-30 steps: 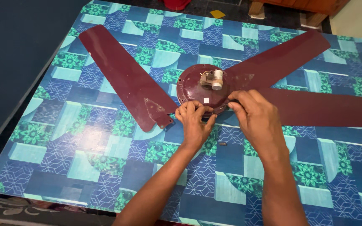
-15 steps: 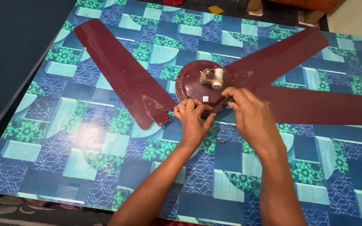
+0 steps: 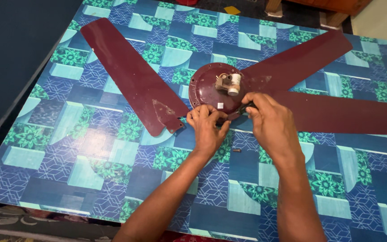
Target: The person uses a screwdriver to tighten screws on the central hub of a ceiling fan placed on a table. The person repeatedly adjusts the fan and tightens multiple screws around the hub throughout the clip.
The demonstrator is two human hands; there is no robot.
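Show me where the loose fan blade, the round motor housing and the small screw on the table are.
loose fan blade [image 3: 128, 76], head view, middle of its flat maroon face.
round motor housing [image 3: 204, 85], head view, bare left part of the disc.
small screw [image 3: 237, 150], head view, its dark body between the wrists.

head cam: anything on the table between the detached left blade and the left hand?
Nothing. Head view shows only a short strip of bare patterned table cover between the detached blade and the left hand.

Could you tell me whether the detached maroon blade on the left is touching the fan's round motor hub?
Apart. The head view shows patterned tabletop between the detached blade and the motor hub.
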